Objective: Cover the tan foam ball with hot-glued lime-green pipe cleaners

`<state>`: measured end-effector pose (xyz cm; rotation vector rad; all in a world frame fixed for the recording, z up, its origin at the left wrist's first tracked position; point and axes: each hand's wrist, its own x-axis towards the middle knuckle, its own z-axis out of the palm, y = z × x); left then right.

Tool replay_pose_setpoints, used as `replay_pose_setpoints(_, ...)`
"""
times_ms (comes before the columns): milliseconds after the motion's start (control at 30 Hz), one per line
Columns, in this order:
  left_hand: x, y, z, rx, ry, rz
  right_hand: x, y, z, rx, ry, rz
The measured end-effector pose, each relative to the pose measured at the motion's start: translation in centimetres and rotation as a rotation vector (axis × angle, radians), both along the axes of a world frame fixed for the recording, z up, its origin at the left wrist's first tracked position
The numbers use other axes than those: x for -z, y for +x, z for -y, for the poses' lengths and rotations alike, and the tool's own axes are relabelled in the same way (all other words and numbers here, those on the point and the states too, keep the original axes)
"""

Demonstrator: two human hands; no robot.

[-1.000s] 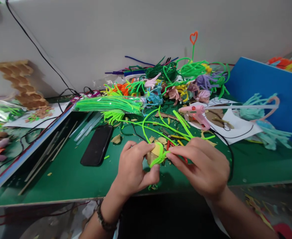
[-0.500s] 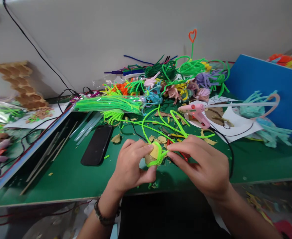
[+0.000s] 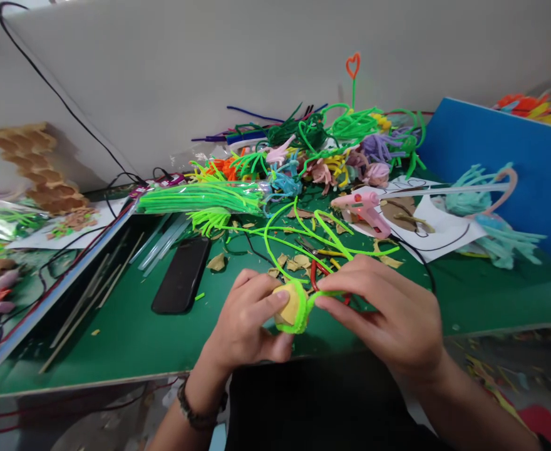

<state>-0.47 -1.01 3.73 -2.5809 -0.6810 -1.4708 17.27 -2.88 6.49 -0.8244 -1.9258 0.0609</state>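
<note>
My left hand (image 3: 245, 322) grips a small tan cardboard piece (image 3: 288, 304) above the front edge of the green table (image 3: 129, 332). A neon green pipe cleaner (image 3: 301, 313) is wound around the piece's rim. My right hand (image 3: 388, 313) pinches that pipe cleaner just right of the piece, and its long free end (image 3: 275, 250) loops up and away over the table. Red-handled pliers (image 3: 320, 272) lie partly hidden behind my right fingers.
A black phone (image 3: 181, 272) lies left of my hands. A pink glue gun (image 3: 362, 210) rests on white paper at right. A bag of green pipe cleaners (image 3: 200, 197) and a colourful pipe cleaner heap (image 3: 322, 150) sit behind. A blue board (image 3: 501, 156) stands at right.
The cardboard piece has turned in my left hand and the green pipe cleaner now wraps further around its edge. Both hands have shifted slightly down and nearer the table's front edge.
</note>
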Motion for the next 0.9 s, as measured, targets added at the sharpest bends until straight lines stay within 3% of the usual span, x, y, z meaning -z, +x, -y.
replay_pose_setpoints(333, 0.3, -0.2, 0.3, 0.037, 0.028, -0.011, -0.1, 0.1, 0.4, 0.021, 0.008, 0.001)
replay_pose_setpoints(633, -0.6, -0.1, 0.8, 0.020, 0.016, -0.053, -1.0, 0.8, 0.1, -0.087, -0.111, 0.001)
replay_pose_setpoints(900, -0.4, -0.4, 1.5, 0.022, 0.028, -0.106, -1.3, 1.0, 0.0, -0.088, -0.135, -0.001)
